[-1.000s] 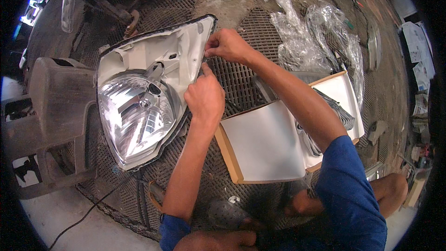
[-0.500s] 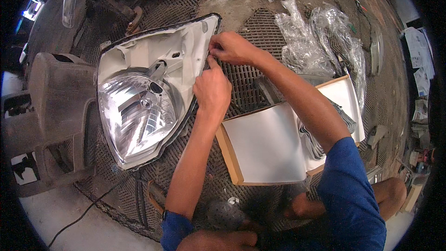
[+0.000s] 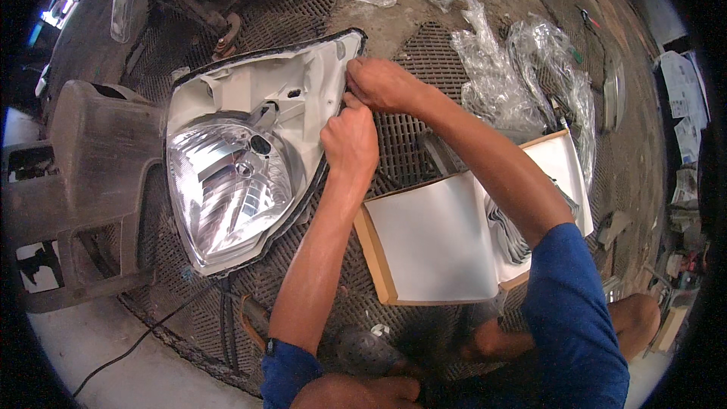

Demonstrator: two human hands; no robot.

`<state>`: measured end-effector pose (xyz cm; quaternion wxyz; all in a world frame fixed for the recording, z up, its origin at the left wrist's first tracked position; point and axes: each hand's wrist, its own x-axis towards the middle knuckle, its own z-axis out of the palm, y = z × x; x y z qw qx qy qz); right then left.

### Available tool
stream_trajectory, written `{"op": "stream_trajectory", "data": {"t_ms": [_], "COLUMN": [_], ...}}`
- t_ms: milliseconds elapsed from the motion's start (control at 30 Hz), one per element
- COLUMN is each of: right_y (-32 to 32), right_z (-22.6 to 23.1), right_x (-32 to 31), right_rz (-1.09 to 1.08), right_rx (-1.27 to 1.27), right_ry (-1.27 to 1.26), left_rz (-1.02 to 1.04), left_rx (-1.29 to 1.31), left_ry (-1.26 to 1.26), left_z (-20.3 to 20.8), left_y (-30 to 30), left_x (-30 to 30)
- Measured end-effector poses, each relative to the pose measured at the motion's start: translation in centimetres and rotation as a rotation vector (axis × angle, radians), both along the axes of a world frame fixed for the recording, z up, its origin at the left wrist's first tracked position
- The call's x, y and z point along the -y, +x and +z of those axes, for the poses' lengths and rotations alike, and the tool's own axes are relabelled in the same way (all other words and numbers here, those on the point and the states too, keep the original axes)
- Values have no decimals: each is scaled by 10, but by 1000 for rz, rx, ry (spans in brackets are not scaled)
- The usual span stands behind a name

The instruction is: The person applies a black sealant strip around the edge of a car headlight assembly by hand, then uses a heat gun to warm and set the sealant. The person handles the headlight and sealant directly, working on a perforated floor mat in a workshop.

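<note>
A headlight housing (image 3: 310,68) of white plastic, its clear lens and reflector bowl (image 3: 227,189) shining, lies left of centre. Around its rim runs a dark strip (image 3: 265,55). At the right edge of the housing, just below its pointed top corner, both hands come together. My right hand (image 3: 386,85) has its fingers curled and pinched at the rim. Close below it, my left hand (image 3: 352,140) is closed, with its fingertips at the same edge. Whatever the fingers hold there is too small and hidden to make out.
An open flat box (image 3: 432,242) with white lining sits at right, holding a coil of grey strip (image 3: 509,238) partly behind my right forearm. Crumpled clear plastic film (image 3: 492,83) lies beyond. A large grey plastic car part (image 3: 102,136) stands at left; a black cable (image 3: 144,341) crosses the floor.
My left index finger, stretched out before, is now curled in beside the right fingers. My right hand has shifted slightly down along the rim.
</note>
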<state>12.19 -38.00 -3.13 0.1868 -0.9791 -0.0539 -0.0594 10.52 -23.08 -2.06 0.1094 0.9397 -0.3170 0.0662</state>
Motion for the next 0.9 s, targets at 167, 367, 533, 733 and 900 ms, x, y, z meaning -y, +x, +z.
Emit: {"op": "stream_trajectory", "data": {"t_ms": [167,367,533,733,900], "right_y": [10,24,16,7,10], "right_z": [1,0,1,2,9], "right_x": [4,26,41,26,20], "right_rz": [-86,-249,-241,-92,-86], "right_rx": [-12,-106,-35,-140,-195], "right_ry": [-70,-115,101,528,483], "left_rz": [-24,27,8,-13,-8], "left_rx": [39,-72,-141,-200,-291], "left_ry": [-10,-21,-98,-219,-35], "left_z": [-2,1,0,6,9], "left_y": [2,-2,-3,-11,-6], "left_x": [-2,1,-6,-9,-1]}}
